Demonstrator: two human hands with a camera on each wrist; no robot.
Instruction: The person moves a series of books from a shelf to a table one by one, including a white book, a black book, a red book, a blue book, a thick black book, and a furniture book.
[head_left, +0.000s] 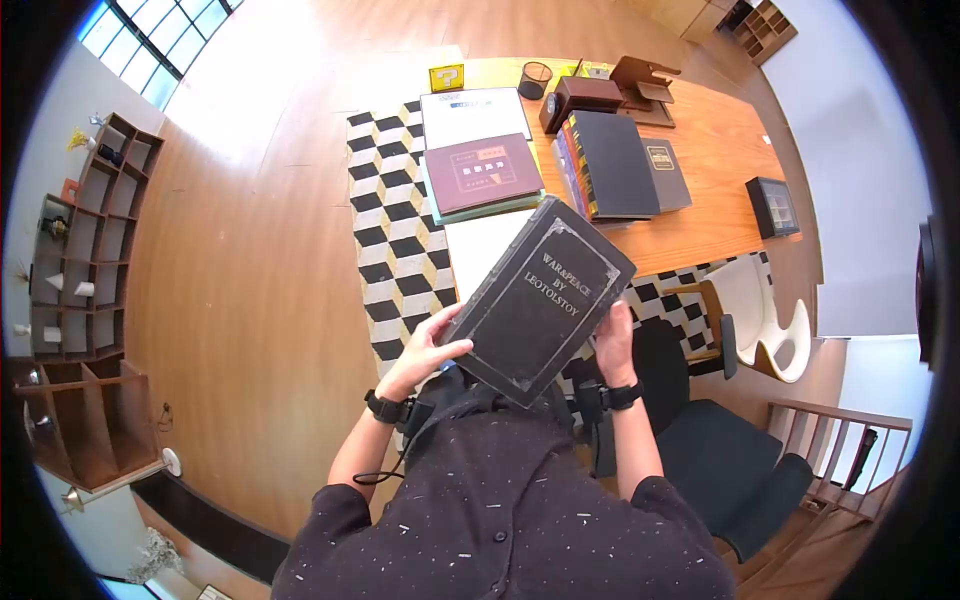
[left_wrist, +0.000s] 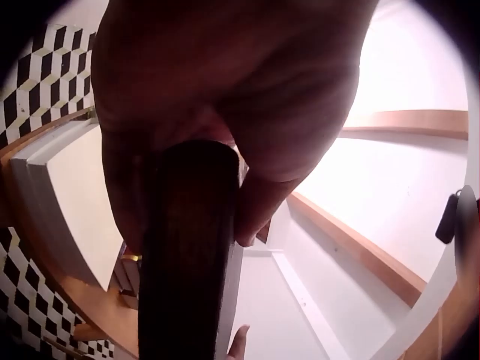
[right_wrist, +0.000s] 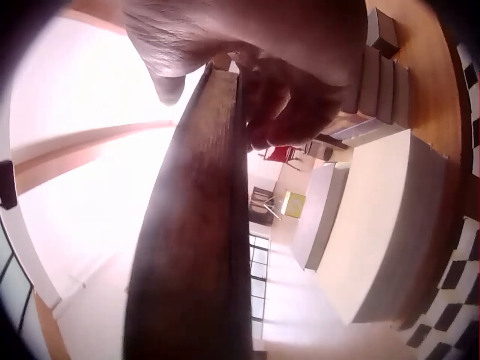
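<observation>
— Black book (head_left: 540, 295), lettered War & Peace, is up in the air before you. What's around it?
— You're at the near left corner of the table (head_left: 720, 170). A white slab (head_left: 480, 255) lies at that corner, and the raised cover hides part of it from the head view. Behind it sits a maroon book (head_left: 483, 173), then a white box (head_left: 473, 115) toward the far edge. A black binder (head_left: 615, 160) lies mid-table and an office chair (head_left: 720, 460) stands just to your right.
— And your grip?
— Your left hand (head_left: 432, 345) holds the lower left edge, thumb on the cover, fingers (left_wrist: 255, 210) curled round the spine. Your right hand (head_left: 613, 345) clamps the opposite edge, fingers (right_wrist: 285, 105) bent tight against it. The volume hangs tilted between both palms, clear of the tabletop.
</observation>
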